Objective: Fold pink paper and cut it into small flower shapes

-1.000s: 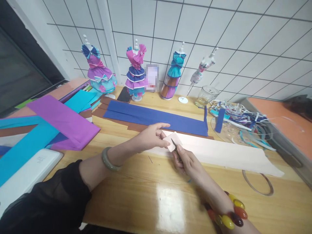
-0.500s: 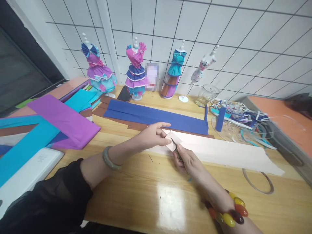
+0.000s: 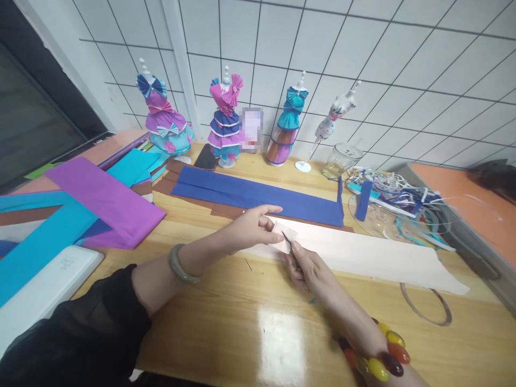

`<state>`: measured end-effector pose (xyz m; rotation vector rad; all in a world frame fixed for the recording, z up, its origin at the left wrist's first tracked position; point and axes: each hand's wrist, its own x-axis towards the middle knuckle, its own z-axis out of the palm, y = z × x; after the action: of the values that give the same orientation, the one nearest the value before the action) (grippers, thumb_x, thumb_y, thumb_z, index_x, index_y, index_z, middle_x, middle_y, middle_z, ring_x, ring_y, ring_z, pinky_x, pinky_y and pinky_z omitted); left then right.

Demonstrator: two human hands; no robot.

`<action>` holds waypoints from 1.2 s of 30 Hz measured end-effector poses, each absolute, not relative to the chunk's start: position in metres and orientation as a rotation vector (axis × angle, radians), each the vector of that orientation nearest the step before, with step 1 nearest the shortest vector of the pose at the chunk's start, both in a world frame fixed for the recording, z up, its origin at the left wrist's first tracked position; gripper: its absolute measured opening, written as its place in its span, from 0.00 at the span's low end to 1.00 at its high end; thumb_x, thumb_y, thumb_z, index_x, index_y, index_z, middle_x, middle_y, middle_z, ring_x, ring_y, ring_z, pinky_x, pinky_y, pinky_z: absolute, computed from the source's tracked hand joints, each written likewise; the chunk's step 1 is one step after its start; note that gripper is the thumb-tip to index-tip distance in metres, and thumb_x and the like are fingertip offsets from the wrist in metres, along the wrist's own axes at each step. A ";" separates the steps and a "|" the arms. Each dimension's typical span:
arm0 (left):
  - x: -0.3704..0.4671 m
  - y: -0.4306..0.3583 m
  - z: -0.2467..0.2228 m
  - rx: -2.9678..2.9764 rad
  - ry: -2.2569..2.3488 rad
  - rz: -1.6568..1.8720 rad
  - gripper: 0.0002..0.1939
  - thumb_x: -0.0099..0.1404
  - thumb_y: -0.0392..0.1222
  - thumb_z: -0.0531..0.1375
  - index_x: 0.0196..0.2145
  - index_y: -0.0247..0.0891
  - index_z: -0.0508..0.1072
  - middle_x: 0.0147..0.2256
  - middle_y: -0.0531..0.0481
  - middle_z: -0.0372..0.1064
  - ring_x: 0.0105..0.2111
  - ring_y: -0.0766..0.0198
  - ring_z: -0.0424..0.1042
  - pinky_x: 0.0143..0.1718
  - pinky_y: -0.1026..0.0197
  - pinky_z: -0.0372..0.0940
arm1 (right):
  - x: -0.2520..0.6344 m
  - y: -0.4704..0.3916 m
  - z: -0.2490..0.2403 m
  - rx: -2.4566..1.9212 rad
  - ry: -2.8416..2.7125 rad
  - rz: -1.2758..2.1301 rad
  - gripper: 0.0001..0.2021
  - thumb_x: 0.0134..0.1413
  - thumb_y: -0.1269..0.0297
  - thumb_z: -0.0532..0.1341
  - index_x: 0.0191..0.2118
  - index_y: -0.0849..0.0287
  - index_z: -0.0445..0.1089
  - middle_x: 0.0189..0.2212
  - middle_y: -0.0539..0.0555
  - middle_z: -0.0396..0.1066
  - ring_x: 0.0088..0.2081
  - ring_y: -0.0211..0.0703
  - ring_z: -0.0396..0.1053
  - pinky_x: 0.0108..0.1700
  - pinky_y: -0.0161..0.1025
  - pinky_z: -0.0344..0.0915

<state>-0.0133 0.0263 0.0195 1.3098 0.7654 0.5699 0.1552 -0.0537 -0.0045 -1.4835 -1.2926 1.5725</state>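
Left hand (image 3: 261, 228): thumb and curled finger clamped on the pale piece (image 3: 288, 230), index stretched out, all above the white strip (image 3: 363, 251). Right hand (image 3: 308, 263) wrapped round a dark, pointed tool (image 3: 287, 243) (scissors or tweezers, can't tell from here), tip at the piece. Strip's thin, matte, long; table (image 3: 217, 312) glossy wood.

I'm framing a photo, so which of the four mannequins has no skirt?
The rightmost mannequin, beside the glass jar: its thin pole shows bare below the patterned torso. The other three all wear coloured skirts.
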 end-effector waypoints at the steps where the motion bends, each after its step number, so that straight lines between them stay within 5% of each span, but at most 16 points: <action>1: -0.013 0.026 0.020 1.317 0.768 0.572 0.37 0.50 0.37 0.64 0.56 0.33 0.55 0.23 0.59 0.58 0.23 0.74 0.58 0.26 0.68 0.51 | 0.155 -0.054 -0.005 -1.486 -1.299 1.569 0.24 0.55 0.41 0.45 0.23 0.58 0.55 0.15 0.43 0.45 0.16 0.31 0.44 0.18 0.32 0.42; 15: -0.013 0.024 0.021 1.436 0.763 0.612 0.35 0.51 0.38 0.62 0.56 0.33 0.56 0.22 0.60 0.50 0.22 0.75 0.52 0.24 0.69 0.49 | 0.153 -0.053 -0.003 -1.483 -1.250 1.617 0.24 0.54 0.40 0.46 0.22 0.57 0.54 0.14 0.42 0.43 0.16 0.31 0.42 0.18 0.32 0.40; 36: -0.015 0.026 0.014 1.450 0.796 0.584 0.33 0.51 0.37 0.63 0.54 0.34 0.59 0.22 0.59 0.55 0.22 0.74 0.57 0.24 0.69 0.53 | 0.156 -0.052 -0.007 -1.490 -1.318 1.521 0.24 0.56 0.41 0.45 0.22 0.57 0.54 0.14 0.43 0.45 0.15 0.31 0.44 0.17 0.32 0.42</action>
<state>-0.0148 0.0257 0.0144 1.4504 0.7961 0.5843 0.1558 -0.0519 -0.0068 -1.4895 -1.3184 1.5214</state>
